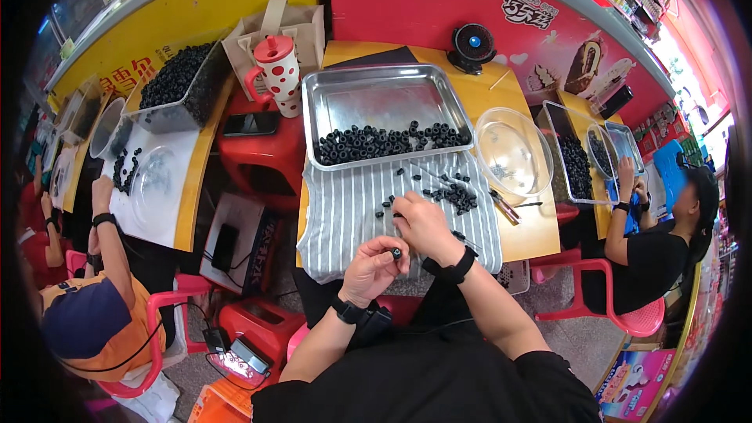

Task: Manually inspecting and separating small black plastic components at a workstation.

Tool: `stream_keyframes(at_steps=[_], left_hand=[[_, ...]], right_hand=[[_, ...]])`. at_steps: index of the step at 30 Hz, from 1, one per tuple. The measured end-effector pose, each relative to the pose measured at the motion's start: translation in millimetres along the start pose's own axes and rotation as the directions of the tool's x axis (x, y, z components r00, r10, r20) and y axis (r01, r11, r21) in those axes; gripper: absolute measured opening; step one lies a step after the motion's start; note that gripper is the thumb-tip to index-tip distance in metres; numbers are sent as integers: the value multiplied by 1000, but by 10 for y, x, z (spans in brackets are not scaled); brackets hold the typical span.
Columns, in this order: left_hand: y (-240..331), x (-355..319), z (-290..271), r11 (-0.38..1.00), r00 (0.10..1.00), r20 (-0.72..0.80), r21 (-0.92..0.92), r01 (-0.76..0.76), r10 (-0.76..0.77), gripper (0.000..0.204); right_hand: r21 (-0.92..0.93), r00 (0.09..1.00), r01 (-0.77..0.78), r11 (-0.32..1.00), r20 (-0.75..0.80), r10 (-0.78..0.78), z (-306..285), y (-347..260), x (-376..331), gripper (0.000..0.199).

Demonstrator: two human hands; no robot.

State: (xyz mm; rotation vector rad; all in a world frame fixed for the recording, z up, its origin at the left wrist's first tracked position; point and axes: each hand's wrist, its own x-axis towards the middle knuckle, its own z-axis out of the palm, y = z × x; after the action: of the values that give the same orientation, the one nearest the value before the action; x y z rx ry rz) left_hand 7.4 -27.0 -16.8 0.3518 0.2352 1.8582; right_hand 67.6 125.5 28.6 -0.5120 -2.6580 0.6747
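Note:
My left hand (371,269) is closed, pinching a small round black part (396,253) between thumb and fingertips, just off the table's front edge. Close above it, my right hand (427,225) rests over a grey-and-white striped cloth (333,223), its fingers bent and drawn together. Whatever those fingertips hold, if anything, is hidden. Loose black parts (462,200) lie on the cloth beside my right hand, with a few more scattered near its fingertips. Behind the cloth, a metal tray (376,94) holds a heap of the same black parts (388,143) along its near side.
Right of the tray are a round clear plastic tub (513,153), a pen-like tool (505,207) and a small black fan (471,47). At left, a polka-dot tumbler (280,78) and a phone (251,124) stand on a red stool (262,160). People sit at tables on both sides.

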Motion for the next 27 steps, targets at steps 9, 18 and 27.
stream_keyframes(at_steps=[9,18,27], left_hand=[[-10,8,28,997,995,-92,66,40,-33,26],[-53,57,15,986,993,-118,158,52,-33,24],[-73,52,30,979,993,-121,203,34,-9,22]], right_hand=[[737,961,-267,620,155,229,-439,12,-516,19],[880,939,-245,406,110,327,-424,-187,-762,11],[876,971,-121,466,7,240,-365,-213,-738,13]])
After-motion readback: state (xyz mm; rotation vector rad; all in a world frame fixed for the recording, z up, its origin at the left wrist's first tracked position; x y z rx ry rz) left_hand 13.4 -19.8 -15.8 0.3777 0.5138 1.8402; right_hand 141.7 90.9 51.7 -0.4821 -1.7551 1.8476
